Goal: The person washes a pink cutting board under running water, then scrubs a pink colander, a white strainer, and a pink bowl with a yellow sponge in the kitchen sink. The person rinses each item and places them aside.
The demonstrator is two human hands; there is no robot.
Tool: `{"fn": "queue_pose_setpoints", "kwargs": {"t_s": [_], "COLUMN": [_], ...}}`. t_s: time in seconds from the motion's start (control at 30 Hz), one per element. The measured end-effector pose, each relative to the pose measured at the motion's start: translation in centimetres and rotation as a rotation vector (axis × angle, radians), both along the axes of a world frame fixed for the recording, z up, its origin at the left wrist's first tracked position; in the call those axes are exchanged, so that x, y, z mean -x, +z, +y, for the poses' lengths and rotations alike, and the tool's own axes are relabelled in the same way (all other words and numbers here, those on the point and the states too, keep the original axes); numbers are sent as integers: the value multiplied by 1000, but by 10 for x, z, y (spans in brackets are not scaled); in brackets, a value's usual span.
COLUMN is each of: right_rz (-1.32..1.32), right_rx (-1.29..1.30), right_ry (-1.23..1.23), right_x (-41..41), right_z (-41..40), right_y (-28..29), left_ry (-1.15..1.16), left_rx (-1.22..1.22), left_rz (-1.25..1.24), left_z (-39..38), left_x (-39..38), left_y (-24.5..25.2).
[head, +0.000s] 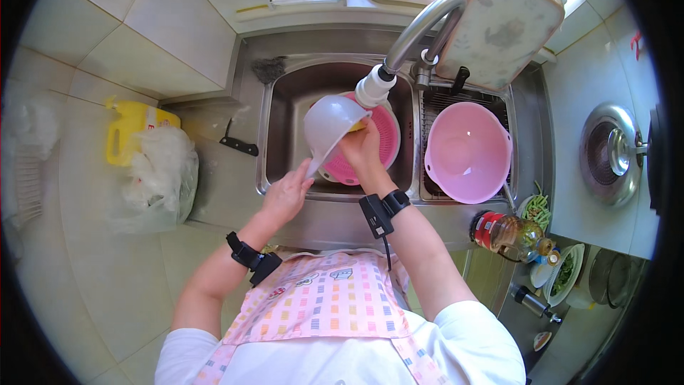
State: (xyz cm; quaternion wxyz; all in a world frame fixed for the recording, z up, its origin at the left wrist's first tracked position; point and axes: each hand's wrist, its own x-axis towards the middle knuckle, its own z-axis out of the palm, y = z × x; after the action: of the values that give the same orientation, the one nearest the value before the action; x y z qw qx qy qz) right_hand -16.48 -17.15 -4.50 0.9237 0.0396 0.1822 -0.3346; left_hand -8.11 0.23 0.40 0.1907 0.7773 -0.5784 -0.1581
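Over the left basin of a steel sink [283,112], my left hand [287,192] grips the handle of a whitish plastic ladle-shaped scoop [332,120], which is tilted with its hollow side towards my right hand. My right hand [363,144] holds a yellow sponge [357,126] against the scoop's rim; its fingertips are partly hidden. Beneath them in the basin lies a pink colander [389,128] with a pale bowl rim around it. The faucet's white spray head [375,87] hangs just above the scoop. No running water can be made out.
A pink basin [469,152] rests on the right rack. A black-handled knife [239,146] and a scouring pad [268,69] lie left of the sink. Farther left are a yellow jug [120,133] and plastic bag [160,176]. An oil bottle [507,235] and cutting board [502,27] are at right.
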Motion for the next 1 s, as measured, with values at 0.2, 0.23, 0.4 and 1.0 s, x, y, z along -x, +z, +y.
{"fn": "queue_pose_setpoints", "kwargs": {"t_s": [0.2,0.23,0.4,1.0], "right_rz": [199,363,724,786], "right_rx": [-261,88,1503,2971], "right_ry": [-110,-16,412,613], "right_x": [-30,-34,-21,-17], "right_z": [14,24,42,-51], "right_y": [27,12,3,10], "left_ry": [122,169,361,439], "left_rx": [-101,-137,-223,-487], "left_rz": [414,607,1096,1561], "left_z": [12,13,16,42], "left_x": [-2,-3,-28,-35], "left_y": [-2,-2,15,4]}}
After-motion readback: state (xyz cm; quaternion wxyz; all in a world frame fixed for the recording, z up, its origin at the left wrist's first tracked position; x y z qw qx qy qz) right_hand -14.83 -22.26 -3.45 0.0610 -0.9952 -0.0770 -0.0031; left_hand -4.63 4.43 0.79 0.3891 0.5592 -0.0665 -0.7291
